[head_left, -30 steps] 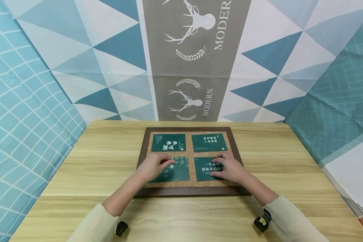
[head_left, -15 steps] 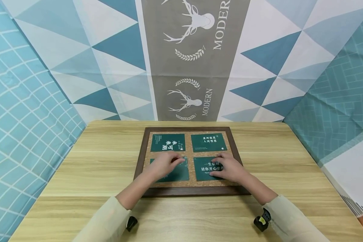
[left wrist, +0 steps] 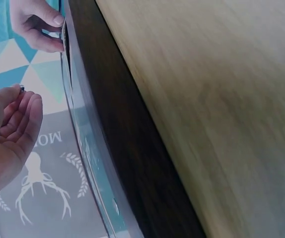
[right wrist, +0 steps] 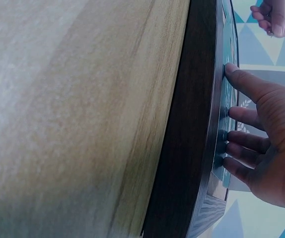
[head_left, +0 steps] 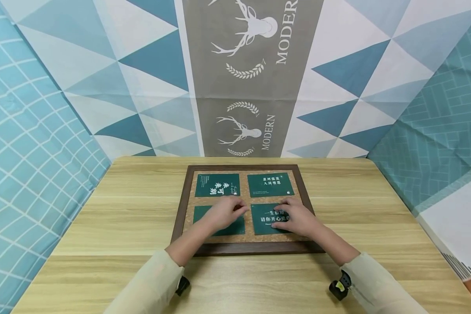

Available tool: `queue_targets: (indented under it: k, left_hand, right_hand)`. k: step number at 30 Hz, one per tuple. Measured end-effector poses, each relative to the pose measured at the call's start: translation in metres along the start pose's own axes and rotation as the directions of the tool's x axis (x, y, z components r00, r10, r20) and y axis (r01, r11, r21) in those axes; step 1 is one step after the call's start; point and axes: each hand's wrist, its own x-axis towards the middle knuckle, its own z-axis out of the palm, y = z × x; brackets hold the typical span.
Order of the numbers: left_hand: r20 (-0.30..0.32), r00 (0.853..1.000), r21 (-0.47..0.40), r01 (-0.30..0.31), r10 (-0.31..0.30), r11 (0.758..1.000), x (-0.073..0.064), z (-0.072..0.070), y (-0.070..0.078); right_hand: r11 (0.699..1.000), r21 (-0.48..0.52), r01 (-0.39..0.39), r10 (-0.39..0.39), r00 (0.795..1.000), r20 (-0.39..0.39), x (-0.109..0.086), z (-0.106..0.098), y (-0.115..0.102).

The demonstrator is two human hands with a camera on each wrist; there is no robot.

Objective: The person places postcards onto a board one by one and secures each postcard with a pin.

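Note:
A brown-framed corkboard [head_left: 255,247] lies on the table with several dark green cards bearing white lettering. My left hand [head_left: 228,211] is over the lower left card [head_left: 235,229], near its right edge. Thumb and index finger pinch a tiny shiny thumbtack [left wrist: 22,88], seen in the left wrist view, held off the board. On the lower right card [head_left: 261,227] my right hand [head_left: 297,218] rests with spread fingertips, pressing it flat. The upper left card [head_left: 212,179] and the upper right card [head_left: 264,187] show small silver tacks at corners. My left hand hides part of the lower left card.
The wooden table [head_left: 141,218] extends around the board on every side. Behind it hangs a patterned cloth [head_left: 157,104] with triangles and deer heads. A black band [head_left: 339,285] sits at the right wrist.
My left hand has moved right across the lower left card, towards the gap between the lower cards. The right hand stays in place on the lower right card.

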Motion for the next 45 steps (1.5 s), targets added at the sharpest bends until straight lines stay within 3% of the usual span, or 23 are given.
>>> queue_targets:
  k: [17,32,45]
  left_hand:
    - [0.118,0.992,-0.024,0.035,-0.032,0.999,0.024,0.018,-0.001]
    - [0.151,0.979,-0.076,0.149,-0.137,0.986,0.04,0.025,-0.003]
    - [0.161,0.974,-0.104,0.177,-0.159,0.979,0.042,0.026,-0.012]
  right_hand:
    - [1.0,0.009,-0.001,0.001,1.0,0.005,0.0,0.0,0.0]
    - [1.0,0.017,-0.001,0.001,1.0,0.007,0.0,-0.001,-0.001]
    - [1.0,0.028,-0.01,0.009,1.0,0.016,0.0,-0.001,-0.002]
